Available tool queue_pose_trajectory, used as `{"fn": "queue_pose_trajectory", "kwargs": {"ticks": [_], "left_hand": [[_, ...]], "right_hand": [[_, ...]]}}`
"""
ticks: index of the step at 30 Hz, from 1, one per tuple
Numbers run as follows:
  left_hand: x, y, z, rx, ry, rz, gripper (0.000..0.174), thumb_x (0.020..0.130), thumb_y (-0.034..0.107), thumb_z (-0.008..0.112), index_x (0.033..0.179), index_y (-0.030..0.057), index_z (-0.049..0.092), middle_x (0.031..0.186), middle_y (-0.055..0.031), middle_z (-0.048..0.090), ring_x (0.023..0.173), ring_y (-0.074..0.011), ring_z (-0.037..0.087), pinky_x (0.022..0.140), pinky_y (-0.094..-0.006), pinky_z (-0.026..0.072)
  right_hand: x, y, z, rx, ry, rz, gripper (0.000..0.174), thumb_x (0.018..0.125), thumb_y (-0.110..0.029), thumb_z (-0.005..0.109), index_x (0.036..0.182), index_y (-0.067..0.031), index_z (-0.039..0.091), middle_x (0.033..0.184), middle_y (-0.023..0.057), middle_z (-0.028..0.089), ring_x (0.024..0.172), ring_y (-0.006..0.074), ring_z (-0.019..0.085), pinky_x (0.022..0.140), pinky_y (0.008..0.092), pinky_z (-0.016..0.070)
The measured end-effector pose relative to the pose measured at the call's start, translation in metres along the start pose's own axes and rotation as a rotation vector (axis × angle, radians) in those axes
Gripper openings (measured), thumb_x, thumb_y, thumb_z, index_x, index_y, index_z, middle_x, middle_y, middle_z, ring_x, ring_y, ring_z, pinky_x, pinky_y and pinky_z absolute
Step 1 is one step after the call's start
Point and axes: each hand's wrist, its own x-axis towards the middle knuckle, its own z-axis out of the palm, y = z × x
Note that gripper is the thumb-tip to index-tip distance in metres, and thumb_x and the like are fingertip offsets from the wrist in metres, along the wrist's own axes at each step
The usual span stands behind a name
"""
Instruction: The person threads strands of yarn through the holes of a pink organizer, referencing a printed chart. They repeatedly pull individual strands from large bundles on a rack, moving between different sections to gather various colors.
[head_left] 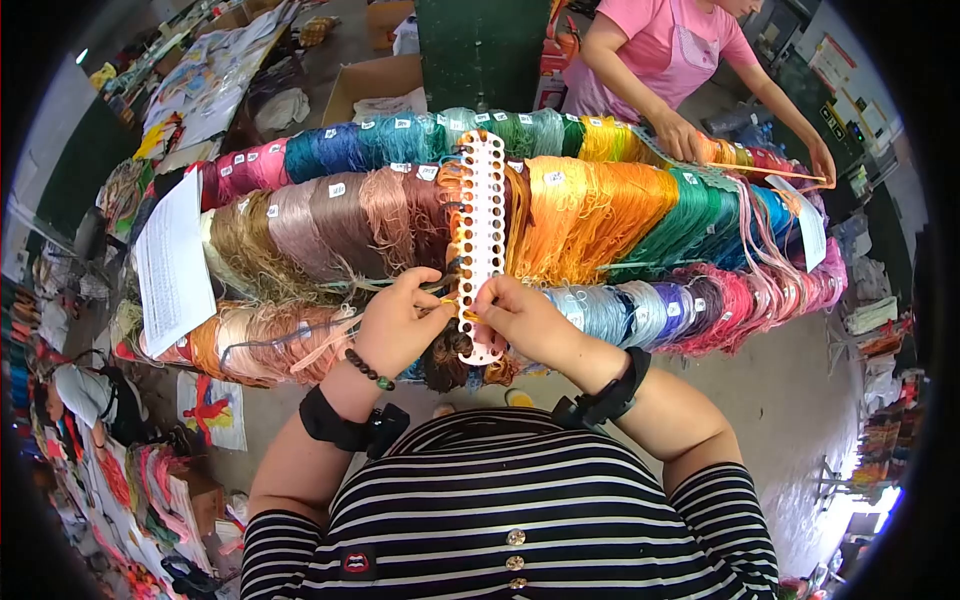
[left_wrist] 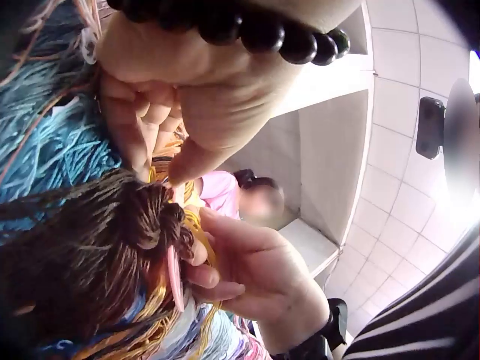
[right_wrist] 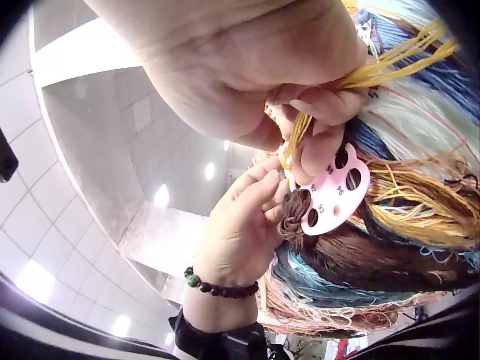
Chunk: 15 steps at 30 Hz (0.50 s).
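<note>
A pale pink thread card [head_left: 482, 210] with two rows of round holes lies across the thread bundles. My right hand [head_left: 530, 318] is at its right edge, pinching a hank of yellow thread [right_wrist: 409, 60] that trails past the fingers. On the card's left edge, the thumb and fingertips of my left hand [head_left: 400, 318] pinch the yellow strands, seen close up in the left wrist view. Dark brown thread [left_wrist: 142, 217] is looped in a knot near the card's lower end, just below both hands. Numbers beside the holes show in the right wrist view.
Rows of labelled thread bundles in many colours [head_left: 590, 205] span the rack. Printed sheets [head_left: 175, 265] hang at its left and right ends. Across the rack, a person in pink [head_left: 665, 60] handles orange thread. A cardboard box [head_left: 375, 90] stands behind.
</note>
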Motion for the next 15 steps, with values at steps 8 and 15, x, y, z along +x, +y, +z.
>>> {"fn": "queue_pose_trajectory", "kwargs": {"ticks": [8, 15], "left_hand": [[-0.008, 0.013, 0.001, 0.127, 0.154, 0.043, 0.046, 0.078, 0.005, 0.068, 0.121, 0.0010, 0.053, 0.077, -0.0042, 0.064, 0.068, -0.0128, 0.063, 0.062, -0.0272, 0.0491], [-0.010, 0.027, -0.022, -0.879, -0.009, -0.292, 0.046, 0.088, 0.001, 0.058, 0.132, 0.0033, 0.044, 0.085, -0.0012, 0.059, 0.078, -0.0097, 0.062, 0.059, -0.0161, 0.0455]], "right_hand": [[-0.001, 0.004, -0.001, -0.005, 0.027, -0.035, 0.008, 0.097, -0.012, 0.052, 0.095, -0.0047, 0.050, 0.071, 0.0072, 0.065, 0.056, 0.0103, 0.058, 0.051, 0.0248, 0.0460], [-0.002, 0.004, -0.002, -0.049, 0.045, -0.019, 0.005, 0.096, -0.010, 0.052, 0.096, -0.0055, 0.050, 0.071, 0.0065, 0.065, 0.059, 0.0103, 0.059, 0.052, 0.0250, 0.0465]]}}
